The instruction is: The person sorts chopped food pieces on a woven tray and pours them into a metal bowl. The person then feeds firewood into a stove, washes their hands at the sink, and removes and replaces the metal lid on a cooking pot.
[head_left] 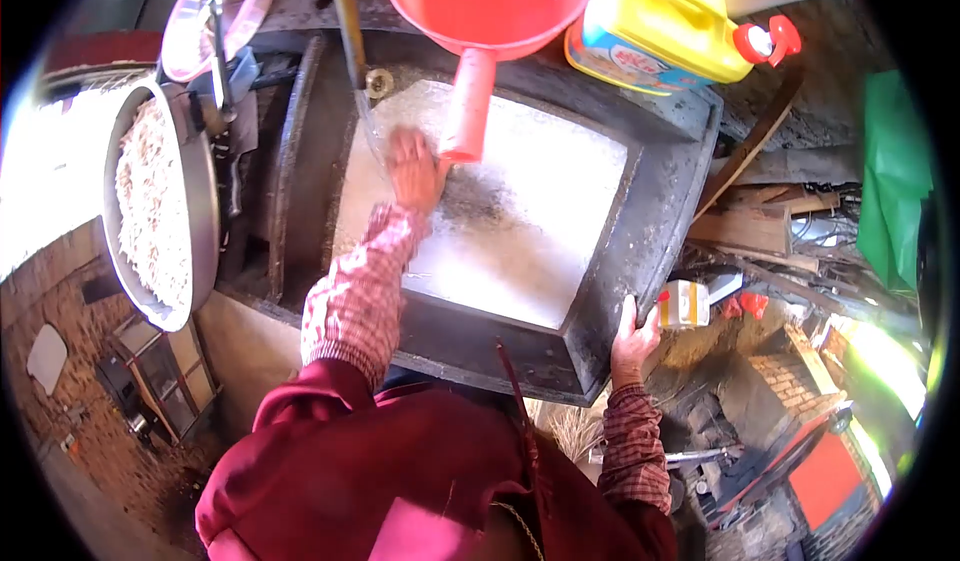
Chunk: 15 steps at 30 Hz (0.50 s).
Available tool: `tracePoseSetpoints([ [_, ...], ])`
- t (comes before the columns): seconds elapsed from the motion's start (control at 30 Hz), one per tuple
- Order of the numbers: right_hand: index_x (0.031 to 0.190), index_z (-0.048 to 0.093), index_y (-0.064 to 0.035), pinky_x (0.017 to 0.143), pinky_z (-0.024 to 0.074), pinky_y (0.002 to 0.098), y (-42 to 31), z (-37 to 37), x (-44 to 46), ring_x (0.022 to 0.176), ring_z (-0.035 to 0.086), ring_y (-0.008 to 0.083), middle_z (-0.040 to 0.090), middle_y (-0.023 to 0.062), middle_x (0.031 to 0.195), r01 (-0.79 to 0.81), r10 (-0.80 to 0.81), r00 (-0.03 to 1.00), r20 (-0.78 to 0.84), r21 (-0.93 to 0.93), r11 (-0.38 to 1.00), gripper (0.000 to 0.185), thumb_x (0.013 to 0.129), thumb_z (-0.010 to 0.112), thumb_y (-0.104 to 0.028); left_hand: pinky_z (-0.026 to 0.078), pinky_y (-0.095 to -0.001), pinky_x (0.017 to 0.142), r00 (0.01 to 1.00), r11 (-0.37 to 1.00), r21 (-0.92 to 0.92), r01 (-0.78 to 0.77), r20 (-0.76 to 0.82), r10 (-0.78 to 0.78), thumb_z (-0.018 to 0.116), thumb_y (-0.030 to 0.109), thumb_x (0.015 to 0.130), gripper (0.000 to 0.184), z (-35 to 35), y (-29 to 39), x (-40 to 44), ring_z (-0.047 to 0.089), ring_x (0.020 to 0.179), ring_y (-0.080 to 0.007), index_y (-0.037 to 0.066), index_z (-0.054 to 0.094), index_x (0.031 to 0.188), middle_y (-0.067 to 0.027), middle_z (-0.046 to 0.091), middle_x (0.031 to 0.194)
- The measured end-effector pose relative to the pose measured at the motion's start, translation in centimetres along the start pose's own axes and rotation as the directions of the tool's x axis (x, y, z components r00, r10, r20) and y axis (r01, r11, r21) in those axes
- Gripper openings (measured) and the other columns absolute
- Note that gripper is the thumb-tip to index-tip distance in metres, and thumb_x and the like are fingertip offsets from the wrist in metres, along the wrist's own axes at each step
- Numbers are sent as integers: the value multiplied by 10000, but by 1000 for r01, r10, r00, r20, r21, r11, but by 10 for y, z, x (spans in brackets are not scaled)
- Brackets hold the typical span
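Note:
A dark stone-like sink (pixel 640 251) with a brightly lit, pale bottom stands before me. Inside it, near the left side, my left hand (pixel 415 173) reaches over the bottom with its fingers stretched out, somewhat blurred. Just right of that hand is the handle of a red plastic dipper (pixel 475 101), whose bowl is at the far rim. My right hand (pixel 634 339) grips the sink's near right rim, thumb and fingers on either side of it. A thin clear strand, perhaps water or a tube, hangs beside my left fingers.
A yellow jug (pixel 665 16) with a red cap stands at the back right. On the left are a metal pot (pixel 205 211) of pale pieces and a pink basket (pixel 262 6) with a utensil. A small box (pixel 684 304) and wood scraps (pixel 745 229) lie right.

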State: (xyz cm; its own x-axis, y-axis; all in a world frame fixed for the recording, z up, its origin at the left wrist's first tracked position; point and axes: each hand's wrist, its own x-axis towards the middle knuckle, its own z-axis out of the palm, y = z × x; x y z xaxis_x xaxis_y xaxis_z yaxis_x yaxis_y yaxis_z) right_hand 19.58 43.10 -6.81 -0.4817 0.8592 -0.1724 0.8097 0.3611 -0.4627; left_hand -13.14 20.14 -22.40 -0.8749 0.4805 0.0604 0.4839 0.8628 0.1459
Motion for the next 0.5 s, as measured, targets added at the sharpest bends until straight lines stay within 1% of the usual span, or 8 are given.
tracePoseSetpoints([
  [0.07, 1195, 483, 70, 858, 431, 404, -4, -2, 0, 983, 558, 408, 577, 285, 1068, -35, 33, 999, 28, 64, 997, 504, 861, 600, -289, 426, -395, 878, 996, 996, 25, 82, 18, -82, 598, 261, 807, 360, -31, -3, -19, 519, 1085, -328, -11, 579, 1042, -210, 566, 1075],
  [0.1, 1189, 484, 70, 857, 430, 407, -2, -2, 0, 979, 557, 412, 578, 287, 1061, -31, 30, 999, 24, 55, 998, 505, 864, 592, -302, 447, -395, 816, 972, 964, -148, 223, -38, -231, 599, 244, 805, 310, -23, -14, -23, 552, 1001, -318, -5, 589, 989, -191, 583, 986],
  [0.13, 1183, 486, 69, 855, 429, 410, 3, 0, -1, 974, 555, 416, 578, 288, 1054, -32, 31, 999, 20, 44, 999, 506, 868, 583, -315, 469, -395, 755, 924, 883, -324, 339, -64, -378, 600, 227, 803, 262, -3, -31, -29, 585, 917, -309, 2, 600, 937, -171, 600, 896],
  [0.2, 1164, 492, 69, 848, 428, 419, 7, 2, -1, 961, 552, 423, 578, 292, 1036, -15, 15, 1000, 11, 5, 1000, 505, 874, 568, -337, 489, -406, 678, 855, 754, -484, 443, -26, -519, 594, 212, 801, 216, 1, -43, -18, 621, 813, -308, 12, 604, 881, -159, 621, 797],
  [0.3, 1100, 513, 69, 824, 428, 444, 8, 3, -2, 929, 547, 436, 576, 301, 993, 5, -5, 1000, 4, -37, 999, 482, 880, 548, -359, 488, -441, 633, 853, 743, -451, 494, 86, -515, 573, 218, 798, 207, -17, -52, 13, 629, 750, -336, 23, 586, 868, -182, 632, 768],
  [0.4, 1096, 519, 64, 817, 432, 442, 5, 1, -3, 928, 548, 435, 579, 297, 992, -10, 9, 1000, -12, -119, 993, 493, 874, 552, -375, 490, -448, 686, 966, 858, -446, 256, 91, -241, 563, 264, 796, 278, -44, -34, 33, 615, 815, -375, 60, 613, 979, -225, 629, 847],
  [0.43, 1092, 521, 65, 816, 432, 443, 7, 3, -2, 926, 549, 436, 580, 296, 993, -9, 7, 1000, -19, -120, 993, 501, 871, 554, -383, 486, -460, 719, 971, 836, -540, 94, -135, -196, 590, 271, 776, 263, -41, -35, 31, 595, 853, -398, 95, 652, 961, -224, 623, 879],
  [0.5, 1084, 525, 67, 812, 433, 444, 14, 6, -2, 921, 550, 436, 581, 294, 993, -6, 2, 999, -35, -117, 993, 515, 865, 559, -398, 487, -450, 720, 966, 864, -442, 240, 195, -168, 600, 286, 767, 236, -91, -41, 30, 602, 841, -388, 94, 668, 886, -204, 630, 866],
])
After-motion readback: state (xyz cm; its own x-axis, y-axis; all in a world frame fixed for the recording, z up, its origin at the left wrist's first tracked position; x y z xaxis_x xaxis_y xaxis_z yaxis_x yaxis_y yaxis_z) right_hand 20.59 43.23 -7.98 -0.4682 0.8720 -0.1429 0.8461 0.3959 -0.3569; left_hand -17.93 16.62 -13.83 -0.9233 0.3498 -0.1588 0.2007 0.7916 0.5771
